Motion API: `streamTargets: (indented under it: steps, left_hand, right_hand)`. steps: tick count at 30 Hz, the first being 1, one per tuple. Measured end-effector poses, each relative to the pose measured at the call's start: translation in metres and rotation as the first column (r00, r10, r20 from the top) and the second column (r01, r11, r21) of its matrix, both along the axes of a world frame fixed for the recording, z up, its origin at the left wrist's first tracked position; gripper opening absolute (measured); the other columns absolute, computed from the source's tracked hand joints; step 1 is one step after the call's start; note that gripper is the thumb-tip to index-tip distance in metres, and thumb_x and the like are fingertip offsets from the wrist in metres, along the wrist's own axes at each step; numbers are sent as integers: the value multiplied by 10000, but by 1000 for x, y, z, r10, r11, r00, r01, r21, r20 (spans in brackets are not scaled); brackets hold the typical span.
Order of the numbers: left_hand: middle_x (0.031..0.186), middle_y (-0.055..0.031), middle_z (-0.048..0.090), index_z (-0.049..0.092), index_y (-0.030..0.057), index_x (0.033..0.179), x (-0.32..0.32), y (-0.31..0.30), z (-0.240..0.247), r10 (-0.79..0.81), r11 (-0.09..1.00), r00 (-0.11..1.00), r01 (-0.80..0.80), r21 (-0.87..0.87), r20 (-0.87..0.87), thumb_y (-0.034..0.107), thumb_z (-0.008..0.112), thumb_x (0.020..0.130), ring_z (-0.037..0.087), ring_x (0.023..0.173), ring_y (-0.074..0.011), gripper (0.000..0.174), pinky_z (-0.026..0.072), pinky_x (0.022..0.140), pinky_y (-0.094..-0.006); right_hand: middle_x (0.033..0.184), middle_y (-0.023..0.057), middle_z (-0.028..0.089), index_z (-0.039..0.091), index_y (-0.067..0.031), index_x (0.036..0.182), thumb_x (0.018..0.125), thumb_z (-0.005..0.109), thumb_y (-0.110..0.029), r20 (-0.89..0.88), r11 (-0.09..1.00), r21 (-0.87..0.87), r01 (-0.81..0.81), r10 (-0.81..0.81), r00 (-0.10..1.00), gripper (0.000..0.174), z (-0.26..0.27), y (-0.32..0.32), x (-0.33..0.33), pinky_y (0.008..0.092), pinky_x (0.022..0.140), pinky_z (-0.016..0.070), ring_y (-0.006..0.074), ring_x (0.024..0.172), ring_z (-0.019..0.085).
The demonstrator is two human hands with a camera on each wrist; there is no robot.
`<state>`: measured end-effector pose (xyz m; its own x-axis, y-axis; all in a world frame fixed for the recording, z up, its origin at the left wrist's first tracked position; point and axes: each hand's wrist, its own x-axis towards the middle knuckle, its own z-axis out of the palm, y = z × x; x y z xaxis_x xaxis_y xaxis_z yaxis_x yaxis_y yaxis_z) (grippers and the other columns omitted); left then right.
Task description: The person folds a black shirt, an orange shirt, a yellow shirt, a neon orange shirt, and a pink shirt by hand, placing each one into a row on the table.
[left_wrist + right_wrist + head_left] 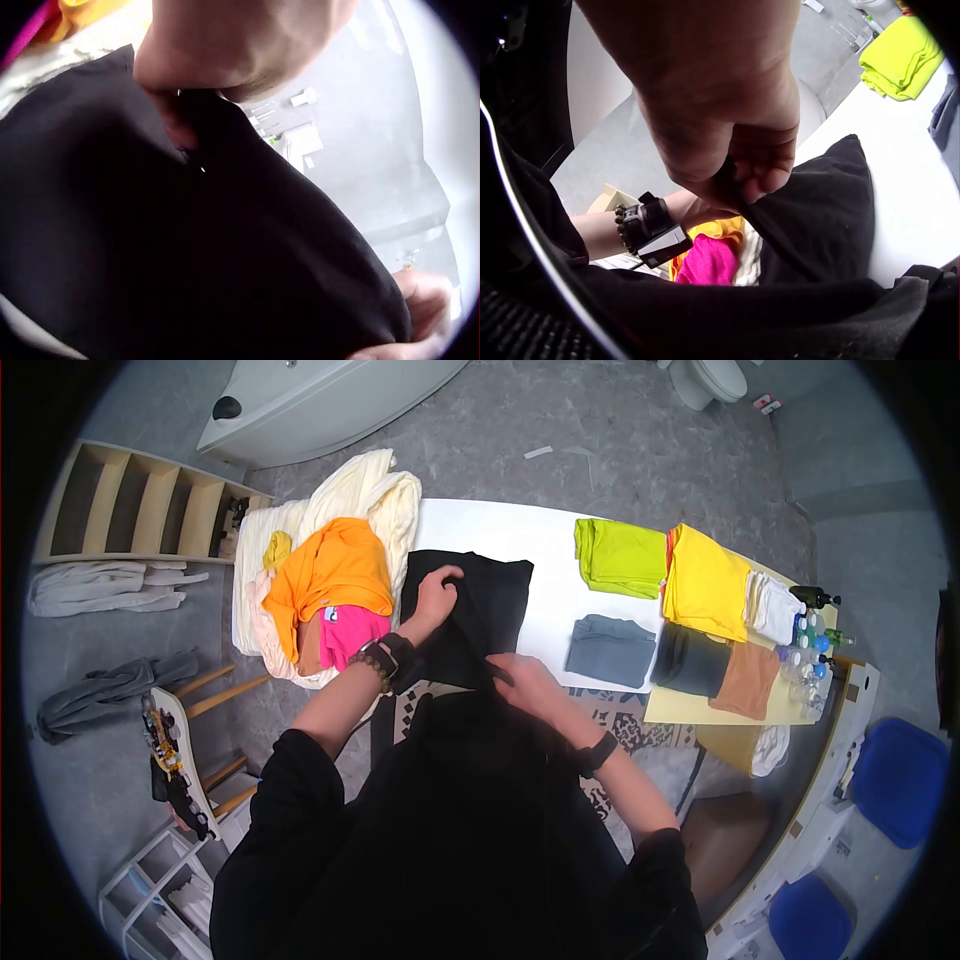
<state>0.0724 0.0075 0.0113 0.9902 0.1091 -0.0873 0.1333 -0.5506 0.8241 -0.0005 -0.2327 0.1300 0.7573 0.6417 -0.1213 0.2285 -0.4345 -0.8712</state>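
A black garment (pixel 480 595), its exact kind not evident, lies partly folded at the near edge of the white table (pixel 545 570). Near its upper left, my left hand (pixel 435 600) grips the cloth with bent fingers; part of that grip is hidden under the hand in the left wrist view. At the lower right edge, my right hand (pixel 527 682) pinches the fabric. The right wrist view shows this hand's curled fingers (pixel 769 169) around the edge, with the cloth (pixel 821 214) pulled into a ridge from them.
Unfolded clothes, orange (pixel 345 565) and pink (pixel 352 632), lie heaped on a cream blanket (pixel 385 500) at left. Folded stacks stand right: lime (pixel 620 557), yellow (pixel 705 582), grey (pixel 612 650), dark (pixel 690 658) and brown (pixel 745 680). Several bottles (pixel 805 660) line the right end.
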Motion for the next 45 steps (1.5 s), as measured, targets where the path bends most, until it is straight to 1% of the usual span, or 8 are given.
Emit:
streamTargets:
  steps: [3,10,17,25,28,30,37,45]
  left_hand:
    - [871,-137,681,670,12,870,6,-2,-2,141,967,823,-233,-100,-550,64,519,822,671,781,-249,166,550,724,-388]
    - [757,-65,620,625,65,932,7,-16,31,-9,856,464,-454,-247,-886,452,623,842,604,532,-155,397,546,537,-273]
    - [932,-89,689,616,-26,1044,3,-45,16,-301,524,569,-571,-632,-765,286,613,924,691,793,-183,334,585,675,-298]
    - [916,-83,687,624,-20,985,27,-29,10,-226,519,709,-492,-698,-668,159,618,889,684,798,-174,203,574,700,-292]
    - [796,-67,663,633,4,848,30,-21,12,-47,632,738,-500,-593,-673,185,637,871,675,708,-167,183,568,618,-288]
    - [685,-59,612,596,1,702,29,-17,14,79,926,843,-260,-274,-532,210,641,858,649,602,-167,264,556,533,-294]
    - [694,-69,619,617,-66,743,35,-3,39,71,972,888,-164,-169,-455,198,604,868,634,582,-164,292,548,499,-287]
    - [781,-67,663,666,-53,890,53,-7,92,-58,885,932,-118,-451,-358,186,559,941,632,643,-135,267,546,592,-237]
  right_hand:
    - [1007,186,650,618,5,1116,800,640,-71,6,1000,-12,-21,21,1000,327,1,2,1,436,815,512,382,923,621]
    - [1017,178,653,618,13,1116,800,642,-67,-6,998,-48,-34,34,999,326,7,4,2,431,821,516,373,927,625]
    - [1009,178,651,616,11,1115,794,649,-63,3,999,-46,-16,16,1000,332,9,0,0,430,816,517,375,922,625]
    - [991,197,642,612,17,1101,788,652,-38,-55,999,27,31,-29,998,320,17,-7,-1,435,799,506,393,914,617]
    - [961,212,635,626,19,1074,793,653,-36,-94,998,12,57,-56,994,287,20,-13,-1,434,789,502,398,903,616]
    - [926,217,631,650,21,1026,798,662,-40,-75,987,-37,156,-159,984,236,15,-17,-2,434,780,503,400,880,617]
    - [798,216,562,603,37,808,784,723,-77,89,967,-162,199,-187,978,168,19,-30,-1,454,653,461,423,756,566]
    - [691,179,575,590,27,724,873,644,-154,251,951,-275,141,-71,966,241,43,-47,8,464,622,478,389,700,595]
